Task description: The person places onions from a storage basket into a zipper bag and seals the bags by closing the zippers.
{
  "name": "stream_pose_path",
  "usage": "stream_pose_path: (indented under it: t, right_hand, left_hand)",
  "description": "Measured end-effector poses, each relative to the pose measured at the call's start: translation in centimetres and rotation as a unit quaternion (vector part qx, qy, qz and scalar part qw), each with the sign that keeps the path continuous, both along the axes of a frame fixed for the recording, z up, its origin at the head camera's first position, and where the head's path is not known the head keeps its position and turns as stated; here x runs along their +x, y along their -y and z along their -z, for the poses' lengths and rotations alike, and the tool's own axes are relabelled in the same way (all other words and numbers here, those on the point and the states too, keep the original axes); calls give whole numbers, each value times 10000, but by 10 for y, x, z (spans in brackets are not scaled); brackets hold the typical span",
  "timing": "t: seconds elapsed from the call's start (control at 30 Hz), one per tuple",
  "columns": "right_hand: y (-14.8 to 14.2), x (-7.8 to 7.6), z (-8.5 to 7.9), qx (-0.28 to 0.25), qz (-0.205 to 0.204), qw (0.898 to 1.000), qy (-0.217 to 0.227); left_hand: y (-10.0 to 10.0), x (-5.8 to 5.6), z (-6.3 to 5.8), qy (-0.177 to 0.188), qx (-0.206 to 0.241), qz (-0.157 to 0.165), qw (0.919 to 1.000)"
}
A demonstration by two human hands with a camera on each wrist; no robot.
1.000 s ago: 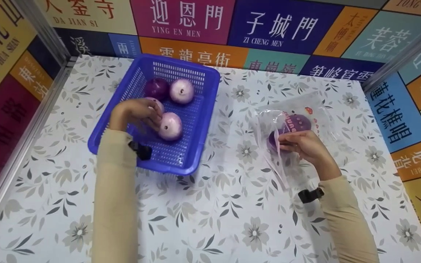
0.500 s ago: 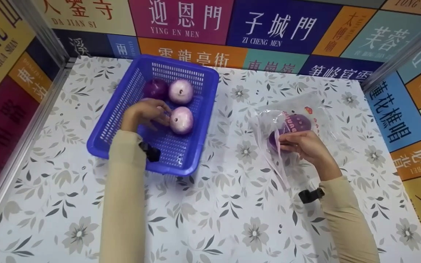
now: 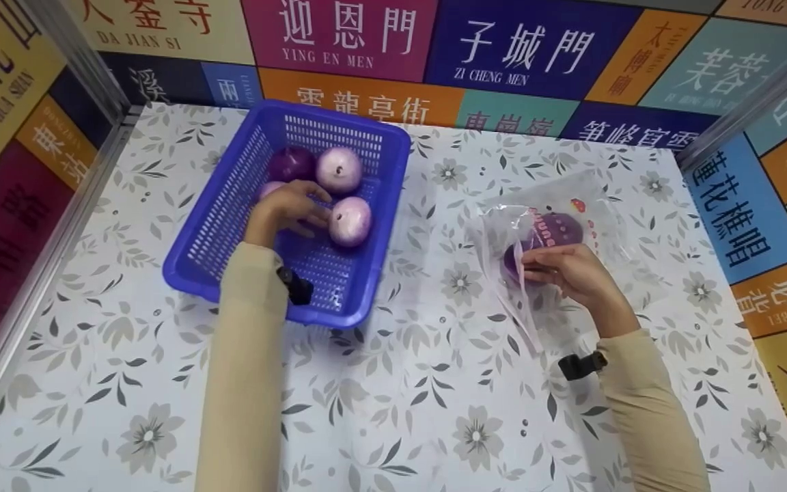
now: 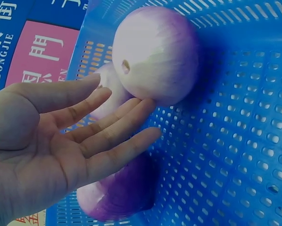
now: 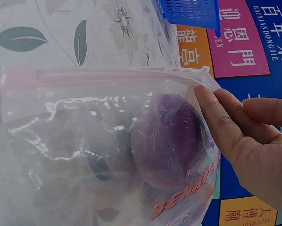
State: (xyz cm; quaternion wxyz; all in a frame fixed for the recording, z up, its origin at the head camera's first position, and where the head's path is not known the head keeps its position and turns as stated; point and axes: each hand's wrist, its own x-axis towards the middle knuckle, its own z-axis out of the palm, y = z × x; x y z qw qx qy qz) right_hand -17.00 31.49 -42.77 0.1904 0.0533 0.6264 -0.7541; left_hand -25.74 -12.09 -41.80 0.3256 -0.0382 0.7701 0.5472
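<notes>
My left hand [image 3: 292, 207] reaches into a blue plastic basket [image 3: 359, 301]. Its fingers are extended, and in the left wrist view their tips meet the underside of a pale peeled onion [image 4: 157, 54]. Behind that hand a light purple onion [image 3: 269, 190] is partly hidden. A dark purple onion [image 3: 292, 165] and another pale onion [image 3: 339, 170] lie at the basket's far end. On the right, my right hand [image 3: 574, 277] pinches the mouth edge of a clear zip bag [image 5: 61, 122] with a pink strip. Purple onion [image 5: 164, 141] shows through the printed plastic.
A white tabletop [image 3: 400, 396] with a grey leaf and flower print lies under everything. Panels with large characters [image 3: 339, 34] wall it in at the back and both sides. A strip of table separates basket and bag.
My left hand has moved right inside the basket, and the pale onion at its fingertips has shifted right and slightly toward the back. The right hand and bag have stayed put.
</notes>
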Motion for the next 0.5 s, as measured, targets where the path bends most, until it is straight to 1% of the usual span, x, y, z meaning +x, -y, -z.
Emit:
stream_pose_path:
  t: [0.07, 0.2, 0.3, 0.5]
  right_hand:
    - [0, 0, 1, -13, -3, 10000, 1]
    - [0, 0, 1, 0, -14, 10000, -19]
    - [0, -1, 1, -11, -37, 10000, -6]
    - [-1, -1, 0, -74, -54, 10000, 34]
  left_hand:
    - [-1, 0, 0, -73, -33, -32, 10000]
    - [-3, 0, 0, -103, 47, -127, 9999]
    - [-4, 0, 1, -120, 17, -153, 9998]
    - [-6, -1, 2, -167, -210, -77, 9996]
